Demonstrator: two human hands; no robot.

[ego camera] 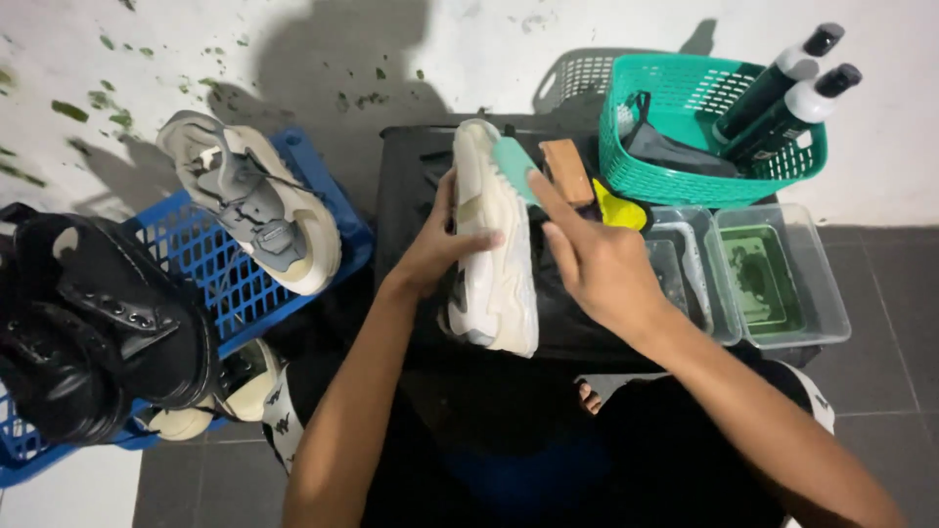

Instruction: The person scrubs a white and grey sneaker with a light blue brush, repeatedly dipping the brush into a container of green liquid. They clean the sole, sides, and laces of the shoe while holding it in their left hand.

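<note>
Left hand [440,249]: fingers wrapped around white sneaker [494,254], held sole-up over black case [411,186]. Right hand [597,264]: fingers pinching teal brush [515,166], pressed to sneaker's sole edge. Nearby: wooden brush [567,171], teal basket [685,147] with two bottles [782,93], clear tubs [773,279], blue crate [225,284] with grey sneaker [254,205], black boots [88,323].

A white sneaker [492,244] is being held sole-up by the left hand [437,249] over a black counter [411,186], while a teal brush [515,166] is being pressed against it by the right hand [597,269]. A green basket [685,176] is standing far right.
</note>
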